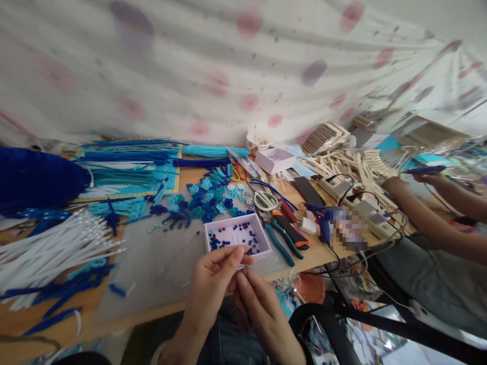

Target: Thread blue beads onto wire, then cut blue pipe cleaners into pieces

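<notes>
At the table's front edge my left hand (215,276) and my right hand (261,299) meet, both closed in a pinch. Between their fingertips run thin pale strands (245,265), wire-like, too fine to make out clearly. Just beyond the fingers sits a white box (268,248) holding dark blue beads and a few red ones. Behind it lies a heap of blue and turquoise fuzzy flower shapes (207,197). Pliers with teal handles (281,238) and scissors with pale handles (266,201) rest to the right of the box.
Bundles of blue pipe cleaners (129,167) and white stems (57,248) cover the left side. A blue glue gun (323,220), power strips (365,215) with cables, and wooden sticks (342,167) lie at right. Another person's arm (426,213) reaches in there.
</notes>
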`<state>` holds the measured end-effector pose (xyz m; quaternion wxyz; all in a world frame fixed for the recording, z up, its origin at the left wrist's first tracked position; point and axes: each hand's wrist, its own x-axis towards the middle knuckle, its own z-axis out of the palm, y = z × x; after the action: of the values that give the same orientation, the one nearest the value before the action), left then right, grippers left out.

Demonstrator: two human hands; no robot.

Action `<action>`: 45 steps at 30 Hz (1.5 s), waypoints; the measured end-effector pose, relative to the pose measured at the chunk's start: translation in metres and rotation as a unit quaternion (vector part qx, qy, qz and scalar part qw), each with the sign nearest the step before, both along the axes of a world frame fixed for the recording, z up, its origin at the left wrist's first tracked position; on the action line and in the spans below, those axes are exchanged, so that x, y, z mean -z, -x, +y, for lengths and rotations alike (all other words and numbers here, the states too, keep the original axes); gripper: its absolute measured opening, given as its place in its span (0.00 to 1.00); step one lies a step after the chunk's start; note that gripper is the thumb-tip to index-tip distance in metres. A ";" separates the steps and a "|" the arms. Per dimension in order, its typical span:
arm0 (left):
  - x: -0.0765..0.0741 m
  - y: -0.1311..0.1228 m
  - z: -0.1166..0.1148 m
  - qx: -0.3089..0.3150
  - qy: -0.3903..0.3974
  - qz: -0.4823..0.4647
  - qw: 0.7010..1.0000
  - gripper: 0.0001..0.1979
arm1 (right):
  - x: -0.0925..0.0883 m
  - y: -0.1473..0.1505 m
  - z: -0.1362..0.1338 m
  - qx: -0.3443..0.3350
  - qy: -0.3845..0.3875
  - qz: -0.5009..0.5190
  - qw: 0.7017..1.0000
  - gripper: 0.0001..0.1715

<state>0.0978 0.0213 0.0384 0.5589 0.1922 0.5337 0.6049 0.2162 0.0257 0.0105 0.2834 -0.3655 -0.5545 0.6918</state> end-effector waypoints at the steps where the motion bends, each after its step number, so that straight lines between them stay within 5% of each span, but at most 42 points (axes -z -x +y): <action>1: 0.000 -0.001 -0.001 -0.004 0.002 -0.005 1.000 0.16 | 0.001 0.000 0.000 0.001 -0.007 -0.002 1.000 0.22; 8: -0.007 0.004 -0.001 -0.046 -0.006 -0.002 0.999 0.16 | -0.004 -0.004 0.000 -0.027 0.008 0.011 1.000 0.24; 11: -0.010 0.007 0.002 -0.062 -0.021 0.006 0.998 0.16 | -0.005 -0.006 0.002 -0.048 0.118 0.090 0.988 0.27; 14: -0.011 0.009 0.004 -0.056 -0.038 -0.005 0.998 0.16 | -0.001 -0.007 0.006 -0.083 0.259 0.186 0.944 0.28; 17: -0.010 0.010 0.004 -0.049 -0.046 -0.005 0.998 0.16 | 0.002 -0.007 0.008 -0.103 0.310 0.210 0.921 0.28; 25: -0.008 0.016 0.001 -0.052 -0.056 0.017 0.997 0.16 | -0.003 -0.009 0.007 -0.101 0.262 0.169 0.945 0.33; 33: -0.018 0.014 0.001 -0.080 -0.053 0.018 0.995 0.11 | 0.002 -0.009 0.006 -0.129 0.305 0.177 0.927 0.35; 45: -0.017 0.013 0.003 -0.080 -0.052 -0.013 0.995 0.13 | 0.011 -0.013 0.005 -0.087 0.269 0.171 0.944 0.35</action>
<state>0.0847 0.0247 0.0557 0.5048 0.1699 0.5081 0.6769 0.2290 0.0306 -0.0007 0.2041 -0.2542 -0.3209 0.8892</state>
